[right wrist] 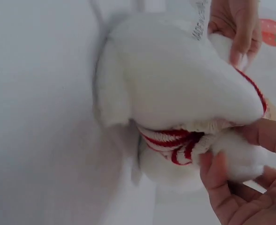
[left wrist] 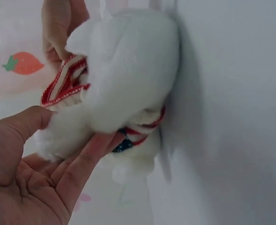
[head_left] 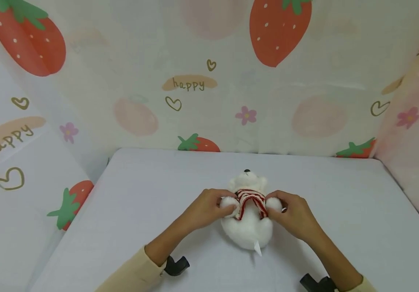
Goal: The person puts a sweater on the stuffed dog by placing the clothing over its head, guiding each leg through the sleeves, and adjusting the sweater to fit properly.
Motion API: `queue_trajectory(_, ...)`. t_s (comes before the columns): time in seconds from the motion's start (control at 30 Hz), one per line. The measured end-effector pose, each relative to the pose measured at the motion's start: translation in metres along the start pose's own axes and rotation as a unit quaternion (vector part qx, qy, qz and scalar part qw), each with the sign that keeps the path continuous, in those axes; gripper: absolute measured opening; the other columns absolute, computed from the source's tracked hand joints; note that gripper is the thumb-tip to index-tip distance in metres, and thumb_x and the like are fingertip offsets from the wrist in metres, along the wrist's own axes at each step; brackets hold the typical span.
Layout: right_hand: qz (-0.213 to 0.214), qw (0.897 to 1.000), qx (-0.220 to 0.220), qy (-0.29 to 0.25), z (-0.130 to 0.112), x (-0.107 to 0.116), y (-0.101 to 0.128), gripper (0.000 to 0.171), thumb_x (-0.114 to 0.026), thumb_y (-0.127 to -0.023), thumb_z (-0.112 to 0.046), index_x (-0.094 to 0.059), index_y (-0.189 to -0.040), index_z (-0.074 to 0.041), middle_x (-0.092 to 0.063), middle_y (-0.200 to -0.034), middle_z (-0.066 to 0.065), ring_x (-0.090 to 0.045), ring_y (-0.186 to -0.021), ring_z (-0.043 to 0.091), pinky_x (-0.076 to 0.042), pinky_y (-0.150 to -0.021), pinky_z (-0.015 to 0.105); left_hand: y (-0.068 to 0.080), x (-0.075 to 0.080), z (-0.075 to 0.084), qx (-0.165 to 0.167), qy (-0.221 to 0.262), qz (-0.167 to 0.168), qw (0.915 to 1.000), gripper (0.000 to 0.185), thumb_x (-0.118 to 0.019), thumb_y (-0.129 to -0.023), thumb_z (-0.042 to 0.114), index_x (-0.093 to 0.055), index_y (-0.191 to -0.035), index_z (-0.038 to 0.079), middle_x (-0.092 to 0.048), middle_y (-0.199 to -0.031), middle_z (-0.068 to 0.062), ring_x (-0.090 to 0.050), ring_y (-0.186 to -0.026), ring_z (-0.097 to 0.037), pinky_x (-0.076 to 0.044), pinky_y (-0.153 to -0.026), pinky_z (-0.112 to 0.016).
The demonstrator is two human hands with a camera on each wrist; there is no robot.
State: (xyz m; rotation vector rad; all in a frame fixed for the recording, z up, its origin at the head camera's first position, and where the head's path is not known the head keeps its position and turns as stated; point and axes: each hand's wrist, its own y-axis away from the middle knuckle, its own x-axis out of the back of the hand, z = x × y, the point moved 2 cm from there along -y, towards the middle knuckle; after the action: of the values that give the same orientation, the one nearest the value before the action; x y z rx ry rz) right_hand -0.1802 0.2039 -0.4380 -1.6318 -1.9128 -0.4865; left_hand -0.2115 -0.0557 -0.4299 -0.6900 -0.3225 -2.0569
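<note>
A white plush bear (head_left: 247, 233) lies on the white table, its head and black nose toward the far side. Around its upper body is a red-and-cream striped knit garment (head_left: 252, 196). My left hand (head_left: 209, 209) grips the bear's left-side paw, thumb on top; the left wrist view shows the fingers reaching under the fluffy paw (left wrist: 65, 133). With my right hand (head_left: 293, 213) I pinch the other paw (right wrist: 241, 154) beside the striped knit edge. A dark blue patch with white dots (left wrist: 123, 144) shows on the garment's underside. A white tag (head_left: 257, 248) sticks out at the near end.
The white tabletop (head_left: 151, 178) reaches back to a cloth backdrop (head_left: 140, 61) printed with strawberries, hearts and flowers. Similar cloth hangs at the left and right sides. Black devices (head_left: 177, 266) sit at both wrists.
</note>
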Motion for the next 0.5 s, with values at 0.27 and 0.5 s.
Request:
queue_trajectory(0.27, -0.082, 0.983, -0.051, -0.157, 0.014, 0.008, -0.015, 0.022, -0.067, -0.097, -0.012, -0.073, -0.117, -0.006, -0.063, -0.084, 0.01, -0.052, -0.066, 0.016, -0.048, -0.059, 0.031, -0.006, 0.012, -0.012, -0.032, -0.025, -0.001, 0.9992, 0.027, -0.069, -0.092, 0.007, -0.075, -0.118, 0.012, -0.065, -0.081, 0.002, -0.042, -0.058, -0.005, -0.039, -0.055, -0.021)
queue_trajectory(0.5, -0.02, 0.999, 0.013, -0.037, 0.017, 0.013, -0.005, 0.031, -0.083, -0.086, -0.029, -0.074, -0.113, -0.017, -0.07, -0.103, 0.002, -0.059, -0.076, 0.018, -0.048, -0.058, 0.029, 0.0, 0.007, -0.021, -0.016, 0.078, -0.001, 0.9968, 0.043, -0.079, -0.091, 0.023, -0.051, -0.122, 0.015, -0.07, -0.11, -0.004, -0.073, -0.081, -0.013, -0.055, -0.076, -0.028)
